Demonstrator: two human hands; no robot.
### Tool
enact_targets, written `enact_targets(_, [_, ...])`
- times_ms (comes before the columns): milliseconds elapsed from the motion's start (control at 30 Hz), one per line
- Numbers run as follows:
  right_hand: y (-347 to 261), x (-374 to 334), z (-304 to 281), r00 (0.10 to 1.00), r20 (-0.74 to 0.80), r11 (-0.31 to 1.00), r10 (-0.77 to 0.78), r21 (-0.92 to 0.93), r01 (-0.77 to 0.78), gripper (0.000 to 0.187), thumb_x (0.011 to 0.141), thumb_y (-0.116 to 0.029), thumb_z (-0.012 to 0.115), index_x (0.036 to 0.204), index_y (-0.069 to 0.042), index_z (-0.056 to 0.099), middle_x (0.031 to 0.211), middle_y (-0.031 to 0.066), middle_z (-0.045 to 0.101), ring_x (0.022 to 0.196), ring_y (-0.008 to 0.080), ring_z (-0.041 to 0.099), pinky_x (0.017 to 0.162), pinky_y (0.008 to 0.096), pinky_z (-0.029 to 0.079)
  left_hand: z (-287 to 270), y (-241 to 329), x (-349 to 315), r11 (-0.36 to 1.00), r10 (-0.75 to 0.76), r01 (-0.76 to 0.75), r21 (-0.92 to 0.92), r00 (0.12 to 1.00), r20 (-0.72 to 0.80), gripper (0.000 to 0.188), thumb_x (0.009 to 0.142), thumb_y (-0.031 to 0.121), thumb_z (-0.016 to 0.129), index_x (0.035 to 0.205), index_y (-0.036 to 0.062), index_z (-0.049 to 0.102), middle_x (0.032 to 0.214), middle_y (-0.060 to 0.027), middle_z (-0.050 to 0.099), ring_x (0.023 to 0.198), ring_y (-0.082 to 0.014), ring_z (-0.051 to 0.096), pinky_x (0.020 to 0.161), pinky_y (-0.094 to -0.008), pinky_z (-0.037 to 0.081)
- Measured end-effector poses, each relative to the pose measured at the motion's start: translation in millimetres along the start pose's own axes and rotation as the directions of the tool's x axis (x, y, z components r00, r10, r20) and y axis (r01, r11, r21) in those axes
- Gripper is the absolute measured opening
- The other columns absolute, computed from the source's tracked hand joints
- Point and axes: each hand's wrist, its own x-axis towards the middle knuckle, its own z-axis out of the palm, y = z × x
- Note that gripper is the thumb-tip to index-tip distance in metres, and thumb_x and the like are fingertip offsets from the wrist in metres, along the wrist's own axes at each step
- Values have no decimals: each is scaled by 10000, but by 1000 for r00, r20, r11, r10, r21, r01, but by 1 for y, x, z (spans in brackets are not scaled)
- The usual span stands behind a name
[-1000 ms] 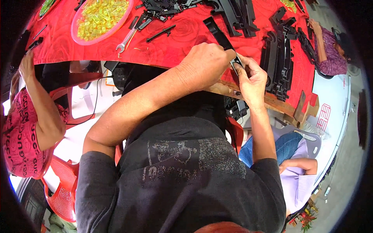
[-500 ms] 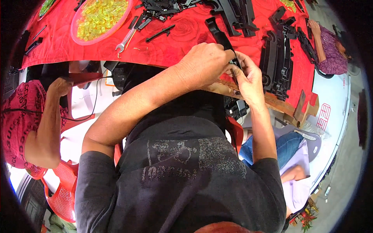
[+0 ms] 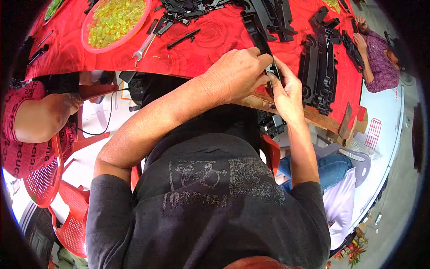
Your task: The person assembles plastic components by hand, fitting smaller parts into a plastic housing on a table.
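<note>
A long, narrow black plastic part point(image 3: 256, 32), hollow like a trough, slants from the table edge away to the upper left. Along the near end of it my right hand point(image 3: 287, 92) is closed, thumb on one side and fingers on the other. From the left, my left hand point(image 3: 237, 74) reaches across with bent fingers pressed together at the same end. A small pale, shiny spot shows between the fingertips; what it is I cannot make out. My left fingers partly hide the near end.
A pink basin point(image 3: 83, 33) of small clear yellow pieces stands far left on the red cloth point(image 3: 215, 38). Close by lie a wrench point(image 3: 139, 54) and a thin black rod point(image 3: 183, 39). Black parts point(image 3: 316, 67) lie right. People sit on both sides, one on a red chair point(image 3: 74, 233).
The black part has tilted and shifted slightly, showing more of its hollow side. My hands have barely moved. The person at left has swung an arm inward; the person at right has raised a hand.
</note>
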Motion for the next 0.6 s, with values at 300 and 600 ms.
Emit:
enact_targets(300, [6,1,0,997,-36,996,-74,-43,73,414,932,67,535,1343,16,542,1177,136,676,1101,162,619,967,291,467,3,2,-1,999,-42,42,2,998,45,380,840,178,708,1156,11,581,945,-198,651,853,-397,658,713,-466,543])
enact_targets(600, [8,-1,0,996,-92,1000,12,5,-11,411,925,82,521,1330,17,554,989,93,694,805,102,642,765,262,527,-5,-7,5,998,-54,55,4,995,-88,281,850,187,675,981,-33,560,878,-241,651,843,-425,662,722,-505,534])
